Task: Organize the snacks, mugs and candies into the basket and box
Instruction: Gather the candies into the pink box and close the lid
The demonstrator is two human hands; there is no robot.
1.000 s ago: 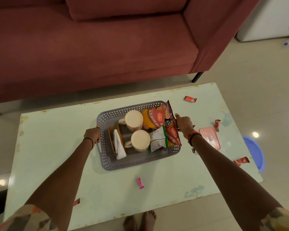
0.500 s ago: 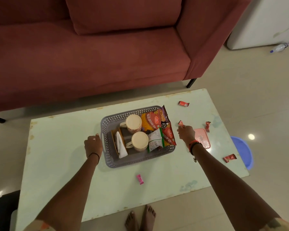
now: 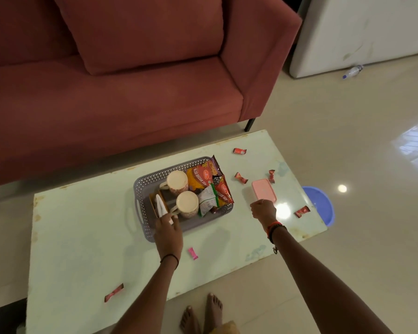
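A corner candy (image 3: 114,292) lies alone toward the near-left corner of the table (image 3: 82,237), well apart from the rest and on the left arm's side. The basket (image 3: 140,186) stands mid-table, holding two mugs (image 3: 177,181) and, at its right end, the snacks (image 3: 203,177). The left grip (image 3: 168,229) reaches over the basket's near wall, fingers fairly straight, their tips at a white folded thing (image 3: 161,206) beside the near mug's handle. I cannot tell whether they pinch it. A pink candy (image 3: 193,253) lies just right of that wrist, toward the near edge, between the two arms and nearer the left. Past the basket's right end, red candies (image 3: 241,177) are scattered toward the far edge. The box (image 3: 263,191) sits toward the right edge, its long axis running near to far, its lid seemingly on. The right grip (image 3: 263,209) is at the box's near short end, knuckles bent and fingertips hidden behind the hand, so I cannot tell whether it holds anything. An edge candy (image 3: 302,211) lies just right of it. The box lies end-on, straight ahead of the right grip, so opening it probably falls to that hand.
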